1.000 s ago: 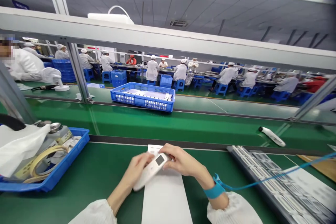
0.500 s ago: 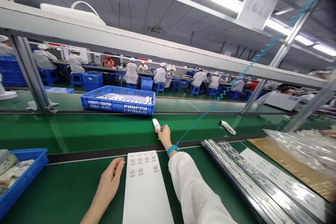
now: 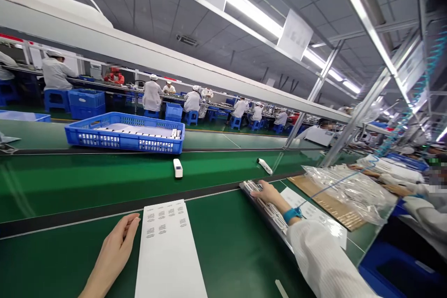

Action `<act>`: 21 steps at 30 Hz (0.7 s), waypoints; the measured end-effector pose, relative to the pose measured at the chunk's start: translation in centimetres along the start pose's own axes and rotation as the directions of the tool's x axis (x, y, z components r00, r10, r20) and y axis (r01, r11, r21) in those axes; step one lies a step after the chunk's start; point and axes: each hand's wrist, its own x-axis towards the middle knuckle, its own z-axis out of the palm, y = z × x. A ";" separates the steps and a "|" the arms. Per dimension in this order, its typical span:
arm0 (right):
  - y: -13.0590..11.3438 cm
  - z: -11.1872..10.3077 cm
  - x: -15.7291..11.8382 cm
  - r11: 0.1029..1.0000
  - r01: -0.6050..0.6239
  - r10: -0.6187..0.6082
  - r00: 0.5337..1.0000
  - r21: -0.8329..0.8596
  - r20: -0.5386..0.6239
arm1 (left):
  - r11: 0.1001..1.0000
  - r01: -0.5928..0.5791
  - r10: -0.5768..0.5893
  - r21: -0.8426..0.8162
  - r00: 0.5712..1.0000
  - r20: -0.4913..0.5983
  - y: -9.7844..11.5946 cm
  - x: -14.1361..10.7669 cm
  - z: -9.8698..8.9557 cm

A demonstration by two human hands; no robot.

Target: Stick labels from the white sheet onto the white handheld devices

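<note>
My left hand (image 3: 113, 249) rests on the green bench, fingers loosely curved and thumb a little apart, with nothing visible in it. Just right of it lies a white sheet (image 3: 167, 260) with small printed blocks near its far end, one spot in a row blank. My right hand (image 3: 268, 194), wearing a blue wrist strap (image 3: 292, 214), reaches over a dark tray (image 3: 256, 205) of narrow white and clear parts. Its thumb and fingers are apart on the parts; no lifted piece shows. A small white handheld device (image 3: 178, 168) lies on the green belt.
Another white device (image 3: 264, 166) lies farther right on the belt. A blue basket (image 3: 125, 142) of white items stands behind it. Clear plastic bags (image 3: 349, 191) lie on brown cardboard (image 3: 314, 202) at right, near co-workers' arms. A blue coiled cord (image 3: 387, 142) runs to my wrist strap.
My right hand has let go of the white device on the belt and moved right to the parts tray. The view has turned right; my left hand stays beside the sheet.
</note>
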 end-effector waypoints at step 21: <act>-4.4 -3.6 -0.8 0.815 0.075 -0.103 0.995 0.574 0.017 | 0.936 0.066 -0.101 -0.347 0.991 -0.083 0.4 0.1 -0.1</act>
